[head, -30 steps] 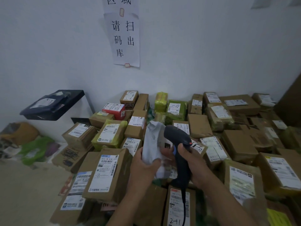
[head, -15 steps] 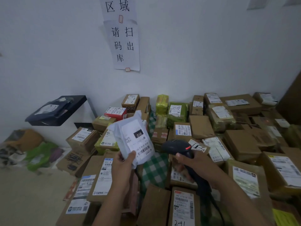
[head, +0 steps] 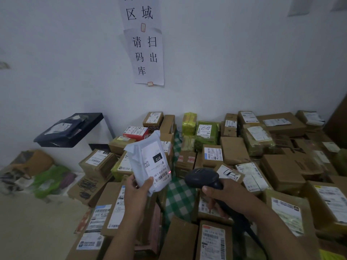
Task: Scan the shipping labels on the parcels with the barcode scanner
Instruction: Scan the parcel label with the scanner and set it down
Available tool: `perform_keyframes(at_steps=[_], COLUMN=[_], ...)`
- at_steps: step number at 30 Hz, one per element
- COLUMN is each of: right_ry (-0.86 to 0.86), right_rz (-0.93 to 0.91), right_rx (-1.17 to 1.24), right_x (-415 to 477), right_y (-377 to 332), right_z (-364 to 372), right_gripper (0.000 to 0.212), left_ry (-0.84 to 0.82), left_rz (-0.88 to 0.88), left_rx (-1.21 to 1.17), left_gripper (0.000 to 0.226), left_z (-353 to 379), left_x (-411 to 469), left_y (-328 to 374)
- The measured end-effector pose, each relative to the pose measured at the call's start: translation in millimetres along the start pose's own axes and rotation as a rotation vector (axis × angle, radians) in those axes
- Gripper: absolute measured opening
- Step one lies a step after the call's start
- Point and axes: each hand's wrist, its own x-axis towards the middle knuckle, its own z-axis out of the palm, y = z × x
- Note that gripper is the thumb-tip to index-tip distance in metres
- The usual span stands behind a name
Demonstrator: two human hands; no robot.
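Both grips tight: left hand (head: 138, 192) around white mailer (head: 148, 158), right hand (head: 225, 196) around scanner (head: 201, 177), handle mostly hidden.

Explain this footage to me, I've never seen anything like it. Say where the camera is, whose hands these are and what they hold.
No machine here: a person wears a camera on the head, so the view looks forward and down at their own bare hands. The left hand grips a white soft parcel from below, its shipping label facing the camera. The right hand holds a black barcode scanner aimed at that label; a red dot glows near the barcode. Below lies a pile of cardboard boxes and green-wrapped packets, many labelled, with a green checked cloth among them. A paper sign hangs on the wall.
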Motion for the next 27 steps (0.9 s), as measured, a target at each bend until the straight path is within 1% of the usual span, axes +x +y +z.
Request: perform_keyframes(at_steps=[3,6,10,13,17,19,21,23,25,27], right_ry=[-0.019,-0.027,-0.032,0.02,0.144,0.183,0.212,0.243,0.26,0.265], right_rz=[0.011,0.007,0.012,0.013,0.073,0.096,0.096,0.101,0.126,0.159], right_rx=[-0.002,0.01,0.028,0.018,0.011,0.075,0.168,0.207,0.187,0.146], right_x=[0.9,1.2,3.7,7.4,19.2,25.6,28.1,27.9,28.4,30.7], right_y=[-1.4,-1.3,0.6,4.3,14.7,20.6,24.2,25.5,28.9,33.6], right_z=[-0.1,-1.8,-5.9,-8.2,-14.4,-18.5,-22.9,-25.7,-26.5,-26.2], right_gripper=[0.033,0.033,0.035,0.038,0.026,0.025,0.025,0.024,0.023,0.028], left_ry=[-0.014,-0.024,-0.031,-0.025,-0.017,-0.046,-0.063,-0.056,-0.063,-0.066], left_rz=[0.015,0.034,0.024,0.043,0.152,0.188,0.171,0.114,0.085,0.108], left_rx=[0.012,0.026,0.07,0.143,0.363,0.469,0.577,0.68,0.774,0.878], left_gripper=[0.049,0.045,0.051,0.052,0.054,0.05,0.048,0.05,0.052,0.056], left_z=[2.1,6.6,13.0,20.3,42.6,55.2,66.7,74.5,78.7,81.7], left_x=[1.9,2.6,5.3,6.9,-1.7,-4.9,-6.4,-3.7,1.2,10.1], left_y=[-0.5,-0.3,-4.8,-9.2,-18.1,-28.9,-38.2,-48.9,-59.8,-74.8])
